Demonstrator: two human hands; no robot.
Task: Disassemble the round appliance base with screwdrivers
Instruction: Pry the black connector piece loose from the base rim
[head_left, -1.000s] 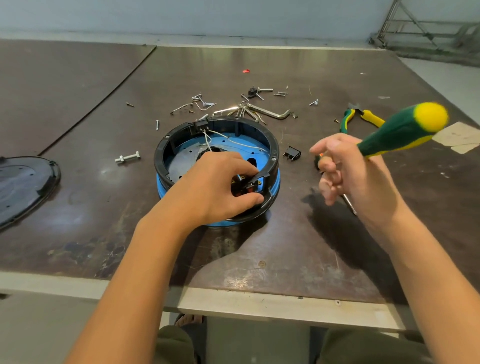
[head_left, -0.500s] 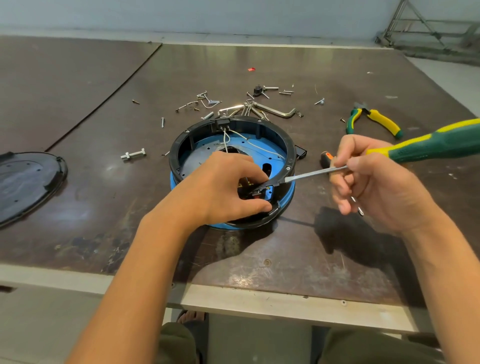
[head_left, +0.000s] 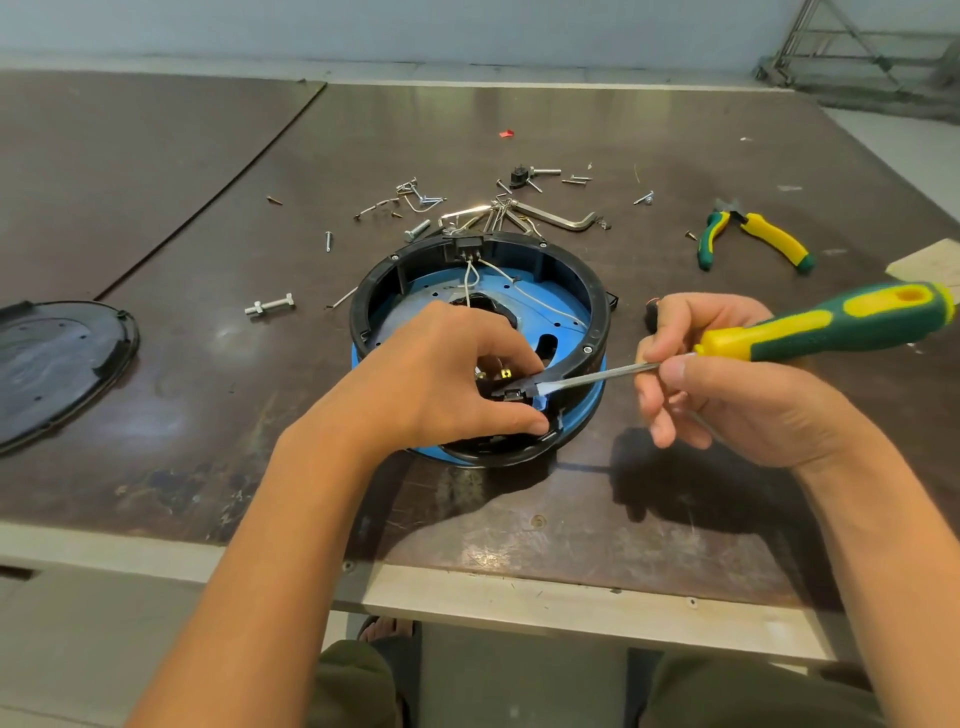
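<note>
the round appliance base (head_left: 593, 291) sits mid-table (head_left: 675, 130), black ring over blue shell, open side up, white wires showing inside. left hand (head_left: 441, 379) reaches in over the near rim, thumb and fingers curled, pinching a small black part (head_left: 511, 393) there. right hand (head_left: 727, 389) grips the green-and-yellow screwdriver (head_left: 831, 330) where handle meets shaft, handle pointing off right, tip laid in at the near rim just beside the left fingertips. behind the base, loose screws (head_left: 415, 200) and hex keys (head_left: 561, 218) lie scattered. pliers (head_left: 769, 241) far right, a bolt (head_left: 270, 305) and a black round cover (head_left: 57, 364) off left.
</note>
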